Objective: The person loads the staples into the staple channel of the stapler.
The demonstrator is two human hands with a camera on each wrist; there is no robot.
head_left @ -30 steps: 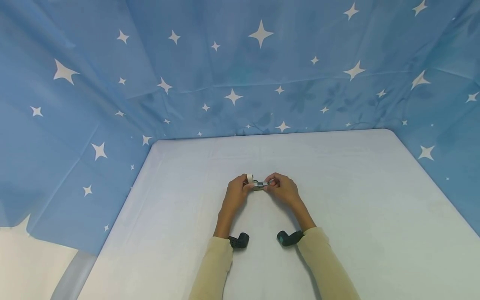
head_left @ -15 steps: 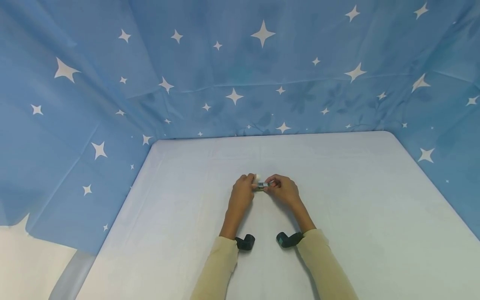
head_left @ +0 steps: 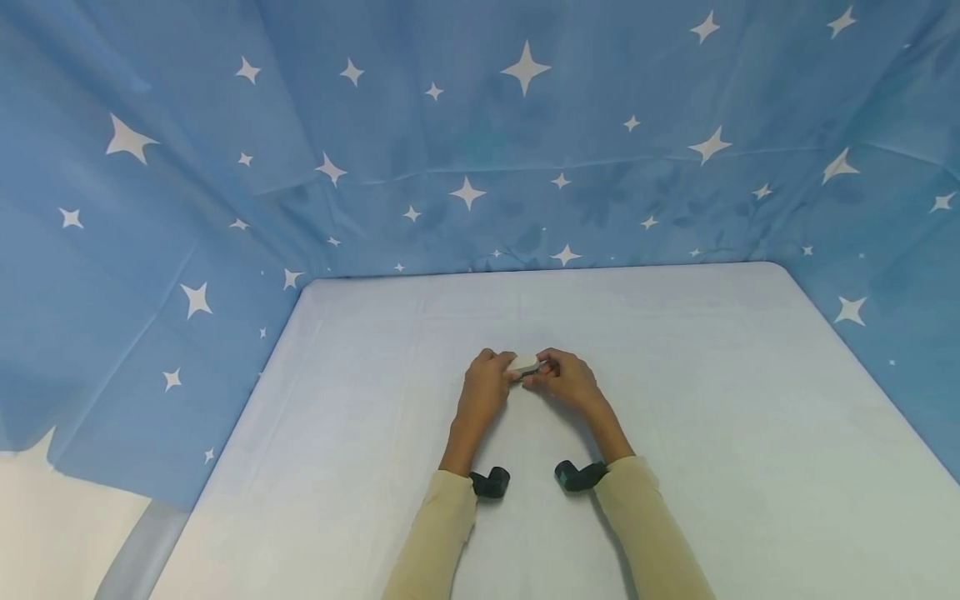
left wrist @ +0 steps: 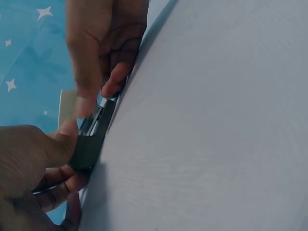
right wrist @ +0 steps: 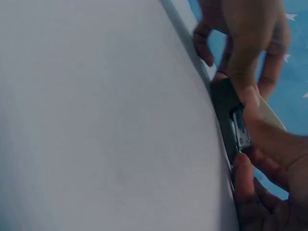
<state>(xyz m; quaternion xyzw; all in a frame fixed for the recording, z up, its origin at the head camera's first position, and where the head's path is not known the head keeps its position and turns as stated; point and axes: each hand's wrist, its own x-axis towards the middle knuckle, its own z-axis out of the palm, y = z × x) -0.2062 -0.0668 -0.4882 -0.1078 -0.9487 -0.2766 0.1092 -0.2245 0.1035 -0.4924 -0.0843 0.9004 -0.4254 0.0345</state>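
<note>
A small stapler [head_left: 527,370] is held between both hands at mid-table. It has a dark green base [left wrist: 89,151], a metal magazine [right wrist: 240,129] and a cream cover [left wrist: 66,108]. My left hand [head_left: 483,390] grips the left end, thumb on top and fingers beneath. At the other end, my right hand [head_left: 570,383] pinches the stapler between thumb and fingers. In the right wrist view, the right thumb lies along the cream cover [right wrist: 269,114] and hides part of it. The fingers cover much of the stapler, so whether the cover is fully down is hidden.
A white-covered table [head_left: 712,375] stretches beneath both forearms. Blue curtain fabric with white stars [head_left: 480,125] hangs along the back and sides. Black camera mounts [head_left: 491,483] sit at the wrists, below cream sleeves.
The stapler's cream cover, upright at the left end before, has swung over to the right above the magazine. My left hand has shifted right; the right hand stays nearly in place.
</note>
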